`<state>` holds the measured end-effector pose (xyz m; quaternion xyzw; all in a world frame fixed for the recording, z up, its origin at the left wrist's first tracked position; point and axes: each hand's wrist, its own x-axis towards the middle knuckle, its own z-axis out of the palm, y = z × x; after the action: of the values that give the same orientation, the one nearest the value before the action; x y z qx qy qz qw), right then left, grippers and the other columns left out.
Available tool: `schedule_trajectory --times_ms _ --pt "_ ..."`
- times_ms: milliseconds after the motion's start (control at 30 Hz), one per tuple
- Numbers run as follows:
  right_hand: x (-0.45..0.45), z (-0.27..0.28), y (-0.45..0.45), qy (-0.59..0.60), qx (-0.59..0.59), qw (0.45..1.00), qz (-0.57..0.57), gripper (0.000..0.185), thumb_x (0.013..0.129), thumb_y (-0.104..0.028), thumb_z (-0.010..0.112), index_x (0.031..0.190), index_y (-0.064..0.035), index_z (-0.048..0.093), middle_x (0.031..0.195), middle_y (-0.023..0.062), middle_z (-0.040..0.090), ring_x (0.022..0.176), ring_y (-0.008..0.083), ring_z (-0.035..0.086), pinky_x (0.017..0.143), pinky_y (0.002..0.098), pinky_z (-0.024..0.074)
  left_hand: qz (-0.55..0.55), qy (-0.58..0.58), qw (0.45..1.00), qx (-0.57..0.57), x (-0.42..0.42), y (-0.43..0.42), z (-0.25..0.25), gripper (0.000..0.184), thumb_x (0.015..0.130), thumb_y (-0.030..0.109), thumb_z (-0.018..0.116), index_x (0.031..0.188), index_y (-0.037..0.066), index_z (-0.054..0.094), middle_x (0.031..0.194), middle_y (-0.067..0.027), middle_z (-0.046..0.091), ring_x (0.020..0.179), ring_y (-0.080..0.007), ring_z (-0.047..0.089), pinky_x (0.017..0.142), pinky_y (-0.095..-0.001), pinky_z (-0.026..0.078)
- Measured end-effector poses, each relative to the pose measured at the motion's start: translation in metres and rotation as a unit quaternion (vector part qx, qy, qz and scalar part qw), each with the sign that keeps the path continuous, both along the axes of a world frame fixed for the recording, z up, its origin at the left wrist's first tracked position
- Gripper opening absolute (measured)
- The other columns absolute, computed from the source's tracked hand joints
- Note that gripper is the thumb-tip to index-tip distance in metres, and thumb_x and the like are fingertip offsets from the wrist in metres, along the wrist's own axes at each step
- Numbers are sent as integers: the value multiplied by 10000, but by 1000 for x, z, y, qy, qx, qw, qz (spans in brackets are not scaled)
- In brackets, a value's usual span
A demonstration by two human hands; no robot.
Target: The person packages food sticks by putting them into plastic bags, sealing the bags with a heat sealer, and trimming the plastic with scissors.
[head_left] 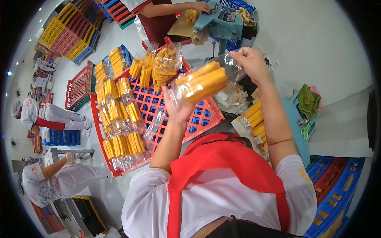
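A clear plastic bag of yellow sticks, which look like breadsticks, is held up between my two hands. My left hand supports its lower left end, with the palm against the plastic. At the upper right my right hand pinches the bag's loose end. Below lies a red crate with similar filled bags in rows on its left side. Fuller bags of sticks sit at its far end. Flat clear plastic lies on the crate's lattice near my left forearm.
A blue-green sealing machine stands ahead, with a co-worker's hand on it. More packed bags lie in a box by my right arm. Green scissors hang at the right. Stacked crates and other people are on the left.
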<state>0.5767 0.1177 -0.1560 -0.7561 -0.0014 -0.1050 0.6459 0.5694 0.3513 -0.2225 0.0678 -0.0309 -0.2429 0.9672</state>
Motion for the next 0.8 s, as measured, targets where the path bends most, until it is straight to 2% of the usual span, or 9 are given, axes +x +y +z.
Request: schedule_trajectory --times_ms 267,333,400,467,533,567,600,700,800 --pt "-8 5 8 150 222 963 43 173 817 -216 541 834 -44 537 732 60 605 453 65 497 426 168 400 44 -101 994 -19 13 20 -1 943 578 600 632 1284 92 267 1301 -129 311 1212 -279 273 1003 -453 201" --pt "-8 1 6 149 282 944 86 190 823 -186 515 922 -24 520 886 109 602 547 118 544 498 222 442 29 -137 990 -35 12 23 4 868 643 526 635 1283 80 255 1299 -132 310 1203 -280 291 990 -436 243" --pt "-15 13 10 135 346 917 144 218 829 -176 499 972 -11 508 939 129 587 645 153 568 559 239 463 75 -195 970 122 11 26 7 718 748 441 574 1274 62 266 1270 -145 346 1168 -280 350 954 -417 316" --pt "-25 18 14 124 407 882 203 251 835 -165 483 1022 2 497 992 149 572 742 188 592 620 255 484 77 -168 976 118 15 30 1 624 790 404 527 1253 55 298 1237 -147 385 1140 -278 386 926 -413 349" --pt "-34 17 14 80 386 866 308 297 836 -143 455 1076 29 483 1062 169 539 904 241 567 753 301 476 81 -141 980 113 20 35 -1 534 832 368 481 1232 48 331 1204 -150 423 1112 -275 422 898 -409 382" --pt "-39 17 17 70 295 895 326 313 815 -103 469 1092 42 490 1019 149 562 920 203 563 805 299 450 63 -109 985 120 22 37 -1 495 842 377 455 1202 49 366 1163 -141 460 1085 -270 446 885 -410 392" --pt "-41 15 19 72 294 895 328 313 815 -103 469 1092 42 490 1019 149 562 920 203 563 805 299 450 44 -76 988 125 23 38 -1 465 853 386 429 1172 50 401 1122 -133 496 1058 -265 470 873 -411 402" --pt "-48 11 33 111 -77 943 304 297 779 -61 530 1062 30 526 930 87 596 845 102 545 763 234 426 9 -34 985 167 26 36 1 450 862 410 389 1132 53 436 1075 -114 525 1008 -247 500 828 -399 425" --pt "-49 3 39 45 -110 950 287 309 777 -77 549 1070 16 530 899 77 600 806 101 540 731 230 424 -59 -55 981 175 21 37 9 447 868 418 365 1143 72 431 1074 -91 524 972 -217 515 784 -367 438"
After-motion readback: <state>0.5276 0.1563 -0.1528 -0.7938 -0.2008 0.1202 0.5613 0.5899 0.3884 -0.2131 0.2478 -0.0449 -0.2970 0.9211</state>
